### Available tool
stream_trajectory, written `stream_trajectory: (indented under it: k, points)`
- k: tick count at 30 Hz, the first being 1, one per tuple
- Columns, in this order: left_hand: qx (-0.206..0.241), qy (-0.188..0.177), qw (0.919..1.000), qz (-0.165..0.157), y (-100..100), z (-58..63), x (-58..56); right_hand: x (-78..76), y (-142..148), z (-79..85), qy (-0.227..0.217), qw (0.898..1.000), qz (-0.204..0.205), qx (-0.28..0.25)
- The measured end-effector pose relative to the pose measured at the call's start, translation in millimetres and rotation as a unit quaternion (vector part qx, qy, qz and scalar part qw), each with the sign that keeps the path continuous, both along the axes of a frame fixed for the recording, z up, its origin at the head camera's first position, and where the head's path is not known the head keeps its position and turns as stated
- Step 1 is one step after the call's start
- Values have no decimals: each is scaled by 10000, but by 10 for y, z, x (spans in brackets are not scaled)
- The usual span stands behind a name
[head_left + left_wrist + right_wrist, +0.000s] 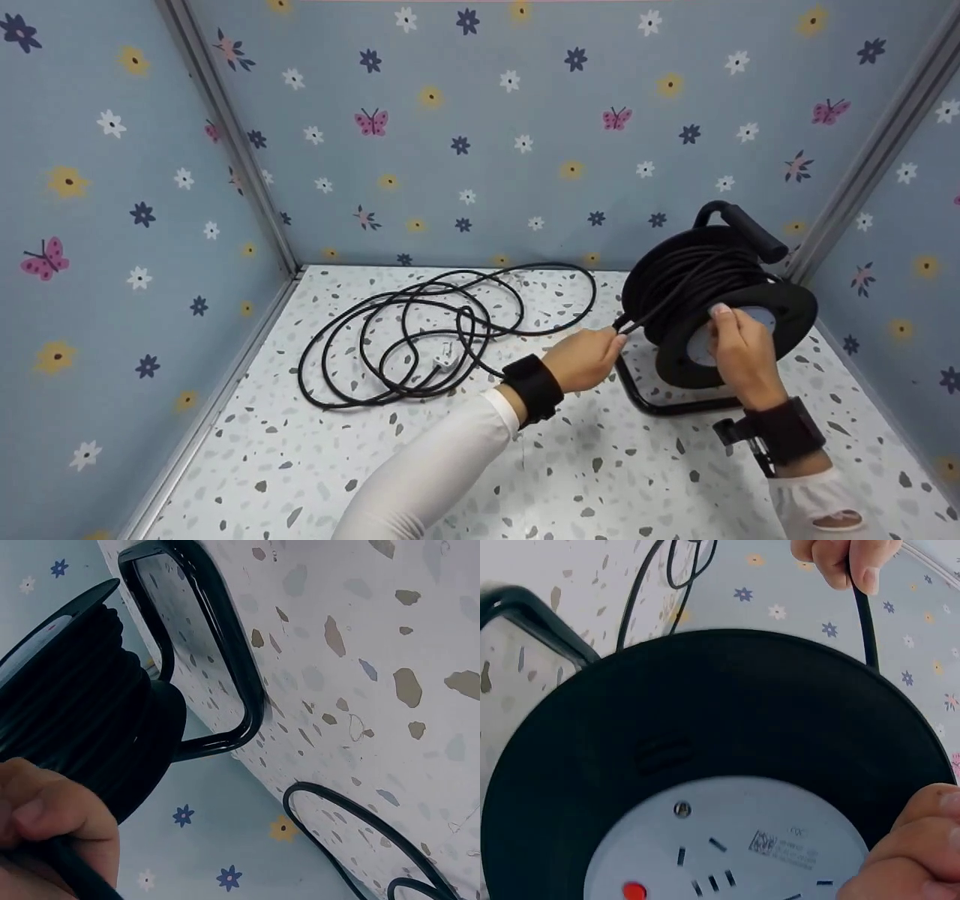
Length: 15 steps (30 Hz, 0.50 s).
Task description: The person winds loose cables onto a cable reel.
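Observation:
A black cable reel [796, 304] stands on its tubular frame at the right, several turns of black cable [701, 274] wound on its drum. My left hand [589, 358] grips the cable just left of the drum, and the line runs taut from the fingers up onto the windings. In the left wrist view the cable [79, 870] passes through the curled fingers. My right hand [744, 356] is at the reel's grey socket face [727, 817], fingers curled against it near the flange; what they grip there is hidden by the hand.
Loose loops of cable [324, 360] lie on the speckled tabletop [525, 465] at the left, with a clear-looking plug [445, 360] among them. The reel's carrying handle [754, 232] rises close to the back wall. Flower-patterned panels [480, 112] enclose the back and both sides.

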<state>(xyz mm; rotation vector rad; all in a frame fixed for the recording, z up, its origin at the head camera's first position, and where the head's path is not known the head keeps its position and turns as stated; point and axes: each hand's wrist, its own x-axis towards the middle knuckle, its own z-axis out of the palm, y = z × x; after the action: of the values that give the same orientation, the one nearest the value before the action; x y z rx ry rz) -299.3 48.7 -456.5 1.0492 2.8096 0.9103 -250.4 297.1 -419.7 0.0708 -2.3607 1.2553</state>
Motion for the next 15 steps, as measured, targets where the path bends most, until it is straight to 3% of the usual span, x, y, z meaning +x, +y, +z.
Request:
stream_trajectory:
  k: [3, 7, 11, 15]
  points:
    - [-243, -284, 9990, -226, -91, 22, 16, 1, 10, 32, 71, 9999, 12, 98]
    - [-1138, -352, 9921, -403, -306, 91, 19, -1, 23, 48, 129, 9994, -100, 300]
    - [-2012, -235, 9787, -343, -593, 190, -13, 13, 21, 31, 151, 9990, -163, 397]
    - [-2780, 57, 9605, -110, -1005, 280, -94, 17, 20, 18, 174, 9991, -116, 368]
